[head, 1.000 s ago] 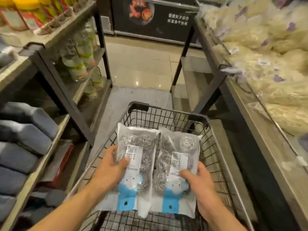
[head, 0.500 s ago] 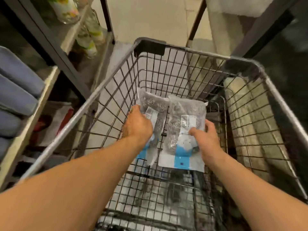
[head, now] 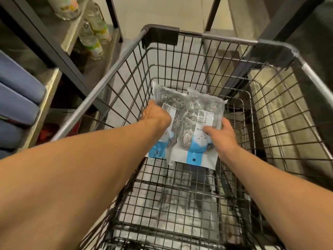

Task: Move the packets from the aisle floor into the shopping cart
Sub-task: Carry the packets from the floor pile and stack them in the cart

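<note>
Both your arms are reaching down into the shopping cart (head: 212, 36), one packet per hand. Your left hand (head: 156, 115) has its fingers curled round the left edge of the left packet (head: 168, 101), thumb side on top, so it's a proper grip on the side of the bag. Your right hand (head: 220, 131) grips the right packet (head: 197, 112) along its right edge, thumb laid across the front over the white label and the other fingers wrapped round the edge behind it.

The two packets are clear bags of steel wool scrubbers with white and blue card at the near end. They sit side by side deep inside the wire basket, toward its far end, and the right one overlaps the left one a bit along the middle seam. Can't tell from this angle if they're actually resting on the cart's wire bottom or held just above it; the mesh under them is blurry.

Outside the cart, on your left there's a shelf unit (head: 54, 46) with bottles (head: 93, 33) on the lower levels and a stack of blue-grey rolled things (head: 17, 98) closer to you. Tiled floor (head: 162, 13) shows past the cart's front rail.
</note>
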`<state>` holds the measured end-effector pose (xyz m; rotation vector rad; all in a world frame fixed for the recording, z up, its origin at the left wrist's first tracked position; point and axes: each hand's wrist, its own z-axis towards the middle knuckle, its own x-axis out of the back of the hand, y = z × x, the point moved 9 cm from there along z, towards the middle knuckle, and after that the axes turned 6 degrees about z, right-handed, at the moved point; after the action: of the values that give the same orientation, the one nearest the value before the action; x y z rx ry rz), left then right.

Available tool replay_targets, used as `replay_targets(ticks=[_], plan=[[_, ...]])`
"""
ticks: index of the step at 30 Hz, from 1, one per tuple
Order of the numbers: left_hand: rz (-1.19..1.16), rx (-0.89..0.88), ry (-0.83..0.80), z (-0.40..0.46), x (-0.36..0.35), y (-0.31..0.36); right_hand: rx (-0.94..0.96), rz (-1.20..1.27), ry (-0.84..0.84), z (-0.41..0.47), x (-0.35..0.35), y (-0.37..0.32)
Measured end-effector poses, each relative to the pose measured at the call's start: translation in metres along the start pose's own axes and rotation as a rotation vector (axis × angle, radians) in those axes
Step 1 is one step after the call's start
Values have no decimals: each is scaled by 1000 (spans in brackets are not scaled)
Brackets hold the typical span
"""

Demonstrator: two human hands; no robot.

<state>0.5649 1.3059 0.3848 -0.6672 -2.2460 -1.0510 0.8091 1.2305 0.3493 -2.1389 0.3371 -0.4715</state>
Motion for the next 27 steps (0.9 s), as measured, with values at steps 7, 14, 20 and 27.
replay_targets(ticks=[7,14,20,27], plan=[[244,-21,-121,-27,-14,-4,108,-287,101,-21,17,-20],[79,-174,-258,-89,17,-20,111,-365,-46,-107,32,-37],[-116,-74,-431,-181,72,-49,90,-236,-184,-225,39,-80],[20,-241,-549,-336,172,-74,81,-129,-331,-403,64,-124]])
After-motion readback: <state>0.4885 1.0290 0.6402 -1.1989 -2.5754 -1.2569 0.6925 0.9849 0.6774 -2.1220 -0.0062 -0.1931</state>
